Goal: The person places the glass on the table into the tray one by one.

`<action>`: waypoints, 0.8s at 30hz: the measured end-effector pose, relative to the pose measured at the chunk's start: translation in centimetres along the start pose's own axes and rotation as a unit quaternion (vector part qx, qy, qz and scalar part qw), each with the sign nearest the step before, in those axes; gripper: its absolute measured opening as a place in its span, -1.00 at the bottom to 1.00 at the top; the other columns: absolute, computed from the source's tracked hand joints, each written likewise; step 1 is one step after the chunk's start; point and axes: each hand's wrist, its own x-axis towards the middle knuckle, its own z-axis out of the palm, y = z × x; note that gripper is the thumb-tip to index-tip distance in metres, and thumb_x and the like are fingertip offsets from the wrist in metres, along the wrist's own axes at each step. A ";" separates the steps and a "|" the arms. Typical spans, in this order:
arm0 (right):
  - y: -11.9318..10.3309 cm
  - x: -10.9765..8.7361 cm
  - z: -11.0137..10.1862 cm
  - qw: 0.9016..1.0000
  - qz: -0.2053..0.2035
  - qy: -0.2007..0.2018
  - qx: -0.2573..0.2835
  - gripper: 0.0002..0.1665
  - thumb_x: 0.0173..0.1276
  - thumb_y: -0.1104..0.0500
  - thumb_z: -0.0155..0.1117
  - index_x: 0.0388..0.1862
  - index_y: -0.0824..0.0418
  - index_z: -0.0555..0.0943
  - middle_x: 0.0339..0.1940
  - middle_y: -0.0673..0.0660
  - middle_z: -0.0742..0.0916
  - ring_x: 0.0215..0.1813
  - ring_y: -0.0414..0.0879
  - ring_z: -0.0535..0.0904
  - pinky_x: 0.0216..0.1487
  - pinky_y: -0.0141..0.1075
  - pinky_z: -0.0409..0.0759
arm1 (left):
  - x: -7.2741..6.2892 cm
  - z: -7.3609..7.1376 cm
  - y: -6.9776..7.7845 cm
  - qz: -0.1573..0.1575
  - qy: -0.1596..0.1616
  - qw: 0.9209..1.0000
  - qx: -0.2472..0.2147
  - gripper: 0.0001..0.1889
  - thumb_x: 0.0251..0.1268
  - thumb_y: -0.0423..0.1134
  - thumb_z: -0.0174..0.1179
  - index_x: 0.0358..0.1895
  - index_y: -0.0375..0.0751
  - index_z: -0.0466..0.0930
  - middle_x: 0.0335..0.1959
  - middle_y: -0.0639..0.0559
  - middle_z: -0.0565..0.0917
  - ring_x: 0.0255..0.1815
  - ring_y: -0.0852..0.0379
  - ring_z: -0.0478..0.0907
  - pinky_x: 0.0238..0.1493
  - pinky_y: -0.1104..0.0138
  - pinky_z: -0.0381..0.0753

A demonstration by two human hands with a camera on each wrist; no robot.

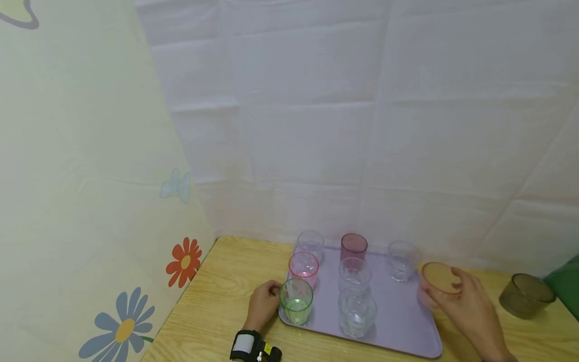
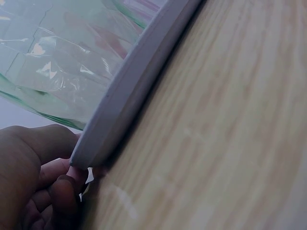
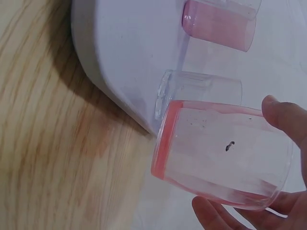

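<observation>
My right hand [image 1: 472,306] grips an orange-pink tinted glass [image 1: 436,282] near its rim, thumb on one side and fingers on the other. In the right wrist view this glass [image 3: 220,153] overlaps the tray's edge and a clear tumbler [image 3: 201,88]. At the opposite side, my left hand [image 1: 264,304] pinches the rim of a lilac tray [image 1: 398,322], right beside a green glass [image 1: 296,304]. The left wrist view has the thumb against the tray rim [image 2: 108,110] and other fingers curled below it.
On the tray stand a pink-rimmed glass [image 1: 303,269], a dark pink glass [image 1: 354,246] and several clear tumblers [image 1: 357,311]. A smoky brown glass [image 1: 526,296] stands on the wooden table [image 1: 217,301] at the right. A white sheet [image 1: 294,125] hangs close behind the tray.
</observation>
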 end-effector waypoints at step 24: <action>-1.1 -0.8 1.5 1.000 -0.012 -0.017 0.008 0.20 0.31 -0.31 0.52 0.51 0.56 0.30 0.21 0.55 0.57 -0.01 0.41 0.72 -0.11 0.33 0.60 | 0.0 0.0 0.0 -0.002 -0.004 1.000 0.004 -0.86 0.22 -0.43 0.29 -0.20 -0.23 0.77 -0.44 0.10 0.60 -0.43 0.22 0.44 -0.42 0.41 0.38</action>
